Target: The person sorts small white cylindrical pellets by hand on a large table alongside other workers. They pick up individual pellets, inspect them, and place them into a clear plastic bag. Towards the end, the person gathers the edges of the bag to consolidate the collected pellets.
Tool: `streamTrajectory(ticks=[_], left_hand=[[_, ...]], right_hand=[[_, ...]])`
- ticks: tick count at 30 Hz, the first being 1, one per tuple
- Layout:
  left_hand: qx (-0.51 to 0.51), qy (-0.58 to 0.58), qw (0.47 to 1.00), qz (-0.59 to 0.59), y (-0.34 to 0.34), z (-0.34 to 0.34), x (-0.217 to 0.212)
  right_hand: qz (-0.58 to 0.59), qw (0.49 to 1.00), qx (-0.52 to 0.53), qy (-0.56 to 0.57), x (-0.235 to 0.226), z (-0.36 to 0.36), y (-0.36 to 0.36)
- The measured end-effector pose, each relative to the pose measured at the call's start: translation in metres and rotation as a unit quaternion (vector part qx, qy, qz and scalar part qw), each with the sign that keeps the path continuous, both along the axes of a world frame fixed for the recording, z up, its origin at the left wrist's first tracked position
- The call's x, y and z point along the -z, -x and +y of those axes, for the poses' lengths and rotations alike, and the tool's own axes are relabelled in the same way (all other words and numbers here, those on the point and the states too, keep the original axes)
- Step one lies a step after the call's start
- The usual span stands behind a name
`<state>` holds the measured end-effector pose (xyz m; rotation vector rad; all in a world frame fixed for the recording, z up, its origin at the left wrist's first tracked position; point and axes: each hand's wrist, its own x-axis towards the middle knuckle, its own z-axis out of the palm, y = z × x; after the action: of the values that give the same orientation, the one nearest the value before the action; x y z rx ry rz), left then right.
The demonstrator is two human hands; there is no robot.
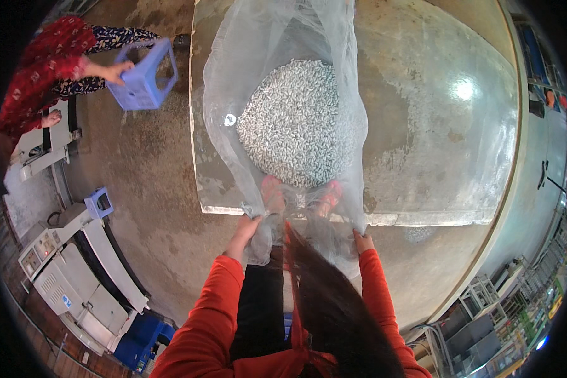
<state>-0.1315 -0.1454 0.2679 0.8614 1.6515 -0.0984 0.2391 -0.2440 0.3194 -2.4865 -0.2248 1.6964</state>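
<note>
She stands bent over a sheer mesh net (277, 75) spread on the concrete floor (435, 126), with a heap of small pale grey pieces (294, 123) piled at its middle. Her left hand (251, 223) is clenched on the near edge of the net, and her right hand (361, 240) pinches the same edge further along. Her 2 feet in pink sandals (272, 192) show through the mesh. I'd judge she is gathering or dragging the load; lifting evenly matters, lest pieces roll off. Away to the left, another person carries a blue plastic stool (143, 75).
</note>
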Motion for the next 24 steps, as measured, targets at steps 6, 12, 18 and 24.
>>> streamTrajectory(ticks=[6,12,18,24], left_hand=[[-0.022,0.046,0.998,0.039,-0.020,0.023,-0.031],[-0.055,0.009,0.998,0.024,-0.010,0.009,-0.014],[-0.062,0.032,0.997,0.042,-0.006,0.029,-0.018],[-0.059,-0.001,0.998,0.015,0.004,0.036,-0.001]], right_hand=[[-0.050,0.998,-0.027,0.029,0.016,-0.001,0.001],[0.038,0.949,0.305,-0.063,0.015,0.003,0.000],[0.143,0.852,0.472,-0.177,-0.009,0.053,0.001],[0.165,0.856,0.459,-0.171,0.006,0.084,-0.003]])
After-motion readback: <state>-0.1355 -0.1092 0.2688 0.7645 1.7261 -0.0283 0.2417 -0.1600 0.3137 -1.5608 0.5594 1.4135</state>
